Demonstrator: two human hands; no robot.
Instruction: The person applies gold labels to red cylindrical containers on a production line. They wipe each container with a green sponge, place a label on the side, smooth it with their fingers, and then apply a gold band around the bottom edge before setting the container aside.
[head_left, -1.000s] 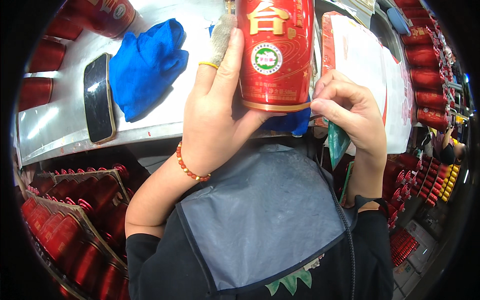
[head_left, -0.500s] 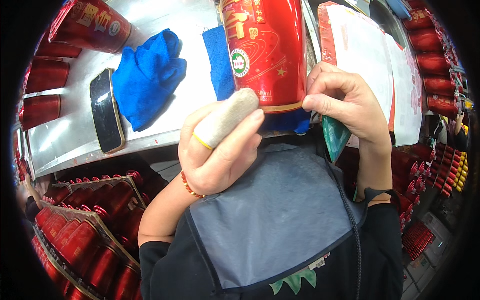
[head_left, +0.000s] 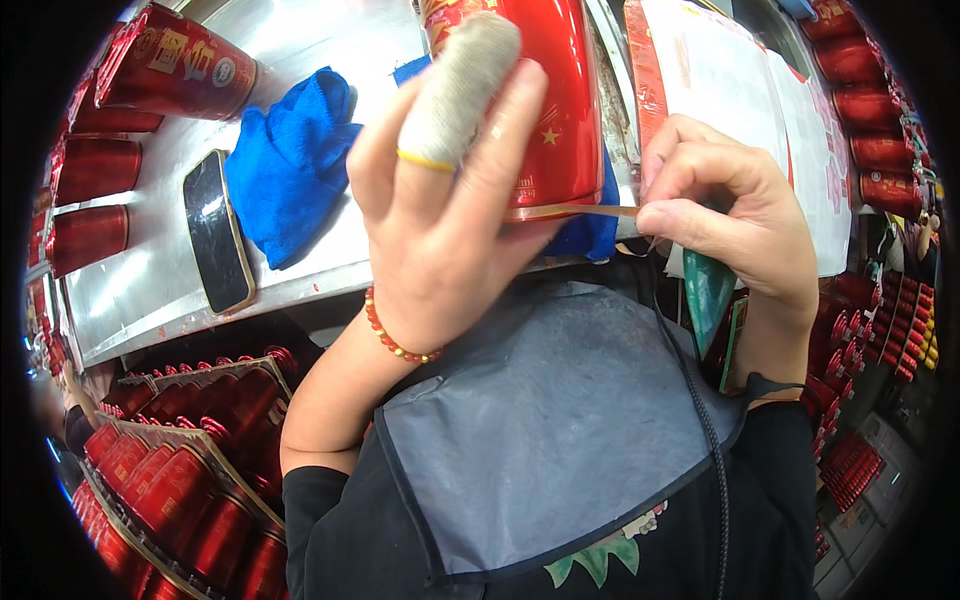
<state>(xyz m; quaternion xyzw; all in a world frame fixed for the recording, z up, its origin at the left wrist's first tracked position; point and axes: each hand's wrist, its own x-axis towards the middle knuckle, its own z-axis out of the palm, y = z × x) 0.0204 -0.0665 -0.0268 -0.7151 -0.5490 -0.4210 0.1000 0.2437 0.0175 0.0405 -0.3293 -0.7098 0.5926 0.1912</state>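
A glossy red bottle [head_left: 565, 100] with gold markings lies with its base end toward me. My left hand [head_left: 430, 240] grips it, fingers stretched along its side and thumb hidden; one finger wears a beige cloth finger cover [head_left: 460, 95] with a yellow edge. Between thumb and fingertips, my right hand [head_left: 740, 205] pinches a thin brownish-gold strip [head_left: 605, 210]. That strip runs taut from the bottle's base rim to the pinch. Below the right palm hangs a green pointed cone-shaped thing [head_left: 708, 300]; how it is held is hidden.
On the metal table [head_left: 120, 270] lie a crumpled blue cloth [head_left: 290, 165], a phone [head_left: 218, 230] and another red bottle [head_left: 180, 62]. White sheets [head_left: 715, 80] lie at right. Racks of red bottles [head_left: 160, 490] stand lower left; more red bottles [head_left: 865, 125] line the far right.
My left hand has moved up and further over the bottle. My right hand has shifted slightly right, and the strip now stretches out from the base rim. The bottle sits slightly further left.
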